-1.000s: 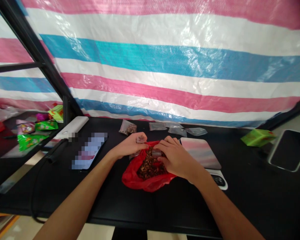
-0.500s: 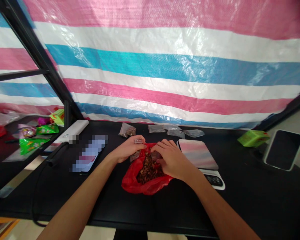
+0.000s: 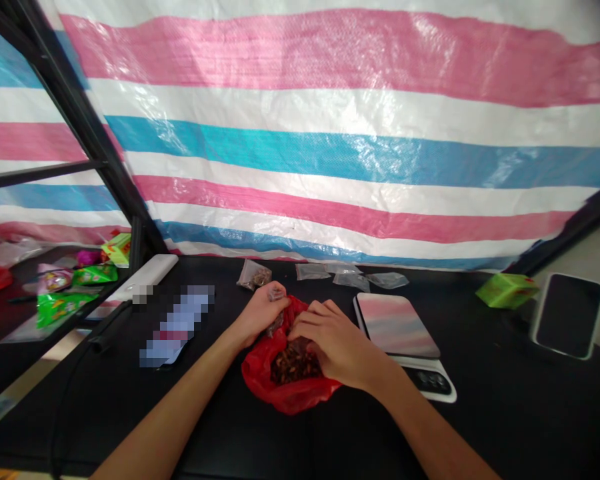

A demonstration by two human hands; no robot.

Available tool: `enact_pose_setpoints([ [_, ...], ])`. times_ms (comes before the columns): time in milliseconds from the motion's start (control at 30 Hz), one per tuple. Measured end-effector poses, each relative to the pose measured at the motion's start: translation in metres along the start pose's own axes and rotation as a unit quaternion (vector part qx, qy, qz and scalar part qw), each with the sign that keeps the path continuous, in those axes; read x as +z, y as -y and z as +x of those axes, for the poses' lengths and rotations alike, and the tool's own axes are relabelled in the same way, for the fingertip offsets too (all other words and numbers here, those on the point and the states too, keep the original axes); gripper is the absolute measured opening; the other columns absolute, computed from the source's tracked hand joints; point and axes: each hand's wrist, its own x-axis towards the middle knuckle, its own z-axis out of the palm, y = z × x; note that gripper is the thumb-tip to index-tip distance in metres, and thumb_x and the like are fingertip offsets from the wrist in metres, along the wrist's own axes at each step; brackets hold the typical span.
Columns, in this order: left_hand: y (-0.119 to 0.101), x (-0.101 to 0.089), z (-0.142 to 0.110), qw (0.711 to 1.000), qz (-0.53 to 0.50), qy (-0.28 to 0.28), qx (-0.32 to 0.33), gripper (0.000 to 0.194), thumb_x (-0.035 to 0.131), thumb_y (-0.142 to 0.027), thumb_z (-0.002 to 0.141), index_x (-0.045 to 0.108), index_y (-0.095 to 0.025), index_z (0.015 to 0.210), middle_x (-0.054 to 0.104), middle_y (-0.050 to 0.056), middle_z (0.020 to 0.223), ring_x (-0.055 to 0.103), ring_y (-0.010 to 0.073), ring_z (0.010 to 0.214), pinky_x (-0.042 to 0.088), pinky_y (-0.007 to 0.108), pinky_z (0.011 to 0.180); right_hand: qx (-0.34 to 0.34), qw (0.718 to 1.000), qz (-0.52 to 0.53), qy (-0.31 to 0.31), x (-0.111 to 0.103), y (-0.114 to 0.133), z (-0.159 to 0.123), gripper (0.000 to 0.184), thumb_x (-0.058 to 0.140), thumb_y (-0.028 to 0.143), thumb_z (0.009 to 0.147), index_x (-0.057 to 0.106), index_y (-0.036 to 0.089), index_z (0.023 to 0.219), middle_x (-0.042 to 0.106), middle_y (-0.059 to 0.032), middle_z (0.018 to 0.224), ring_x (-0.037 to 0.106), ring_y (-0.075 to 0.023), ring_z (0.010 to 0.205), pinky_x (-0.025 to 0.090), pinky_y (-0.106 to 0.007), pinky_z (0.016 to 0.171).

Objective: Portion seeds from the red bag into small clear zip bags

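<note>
A red plastic bag [image 3: 260,373] lies open on the black table, holding a heap of small brown dried pieces [image 3: 293,365]. At its far left rim, my left hand [image 3: 261,308] pinches a small clear plastic bag [image 3: 276,293]; part of this bag hangs beside the red plastic, with something brown showing in it. My right hand [image 3: 330,343] reaches over the right side of the red bag, fingers curled down at the dried pieces. Its fingertips are partly hidden, and what they grip cannot be made out.
Behind the hands lie a filled clear bag [image 3: 254,274] and several flat clear bags [image 3: 351,277]. A scale [image 3: 397,323] sits at right, beyond it a green box [image 3: 507,291] and a propped phone [image 3: 570,315]. Another phone [image 3: 177,327] and a white power strip [image 3: 150,277] are at left.
My right hand has moved left and lower over the dried pieces, fingers more curled. My left hand still holds the small clear bag. The camera view has tilted up slightly.
</note>
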Motion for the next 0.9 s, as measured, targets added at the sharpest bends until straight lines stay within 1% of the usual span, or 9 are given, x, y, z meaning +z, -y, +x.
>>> enact_pose_setpoints([
  [100,-0.001,0.001,-0.002,0.999,0.027,0.015,0.023,0.016,0.066,-0.026,0.074,0.054,-0.019,0.081,0.053,-0.006,0.070,0.049,0.0115,0.065,0.038,0.023,0.062,0.023,1.000,0.007,0.006,0.003,0.000,-0.001,0.035,0.063,0.002,0.079,0.067,0.025,0.107,0.071,-0.0009,0.103,0.054,-0.0221,0.103,0.034,-0.036,0.090],
  [167,-0.001,0.001,-0.003,0.997,0.048,0.047,0.033,0.014,0.065,-0.025,0.076,0.054,-0.019,0.081,0.052,-0.006,0.070,0.049,0.0117,0.066,0.038,0.023,0.063,0.030,0.999,0.009,0.009,0.004,0.001,-0.002,0.032,0.065,0.005,0.080,0.067,0.024,0.106,0.070,-0.0020,0.105,0.053,-0.0228,0.105,0.034,-0.037,0.093],
  [267,0.000,0.002,-0.003,0.990,0.080,0.093,0.067,0.011,0.064,-0.024,0.080,0.055,-0.018,0.082,0.053,-0.005,0.072,0.049,0.0120,0.068,0.038,0.024,0.063,0.021,1.000,0.017,0.012,0.006,0.002,-0.002,0.036,0.065,0.002,0.075,0.067,0.023,0.105,0.068,-0.0030,0.113,0.052,-0.0237,0.111,0.035,-0.036,0.094],
  [433,0.001,0.001,-0.003,0.981,0.116,0.111,0.111,0.011,0.063,-0.025,0.086,0.055,-0.018,0.083,0.054,-0.004,0.075,0.050,0.0127,0.071,0.040,0.025,0.067,0.015,0.998,0.061,0.013,0.008,0.001,0.000,0.039,0.064,0.000,0.073,0.066,0.022,0.105,0.070,-0.0036,0.113,0.055,-0.0233,0.116,0.034,-0.037,0.099],
  [533,0.002,-0.001,-0.001,0.976,0.141,0.091,0.140,0.012,0.061,-0.030,0.092,0.057,-0.019,0.094,0.056,-0.003,0.081,0.053,0.0140,0.074,0.043,0.027,0.071,0.031,0.993,0.112,0.005,0.007,-0.004,0.001,0.040,0.063,-0.001,0.076,0.068,0.024,0.107,0.069,-0.0024,0.116,0.056,-0.0220,0.119,0.033,-0.037,0.103],
  [600,0.002,-0.004,0.001,0.975,0.145,0.053,0.160,0.022,0.059,-0.034,0.095,0.055,-0.020,0.112,0.057,-0.002,0.086,0.055,0.0147,0.078,0.045,0.028,0.075,0.051,0.989,0.142,-0.001,0.004,-0.008,0.000,0.039,0.065,0.001,0.079,0.068,0.026,0.109,0.069,-0.0021,0.115,0.058,-0.0221,0.115,0.033,-0.040,0.105],
  [667,0.001,-0.007,0.002,0.974,0.143,0.016,0.176,0.032,0.060,-0.036,0.095,0.049,-0.021,0.121,0.057,-0.003,0.086,0.056,0.0147,0.078,0.046,0.028,0.076,0.068,0.983,0.169,-0.011,0.001,-0.013,-0.002,0.036,0.066,0.004,0.082,0.069,0.027,0.110,0.070,-0.0020,0.111,0.059,-0.0227,0.110,0.035,-0.042,0.105],
  [767,-0.001,-0.010,0.002,0.966,0.171,-0.003,0.194,0.028,0.064,-0.036,0.093,0.052,-0.021,0.113,0.056,-0.004,0.082,0.055,0.0142,0.075,0.044,0.026,0.073,0.074,0.965,0.248,-0.047,-0.005,-0.020,-0.004,0.034,0.066,0.010,0.087,0.066,0.028,0.117,0.070,-0.0016,0.115,0.060,-0.0227,0.111,0.040,-0.041,0.104],
  [900,-0.006,-0.007,-0.004,0.954,0.220,0.038,0.200,0.015,0.066,-0.030,0.090,0.060,-0.020,0.100,0.064,-0.001,0.084,0.058,0.0149,0.075,0.044,0.026,0.070,0.056,0.928,0.343,-0.136,-0.005,-0.026,-0.003,0.035,0.064,0.015,0.092,0.059,0.027,0.125,0.069,-0.0024,0.117,0.064,-0.0205,0.108,0.048,-0.036,0.099],
])
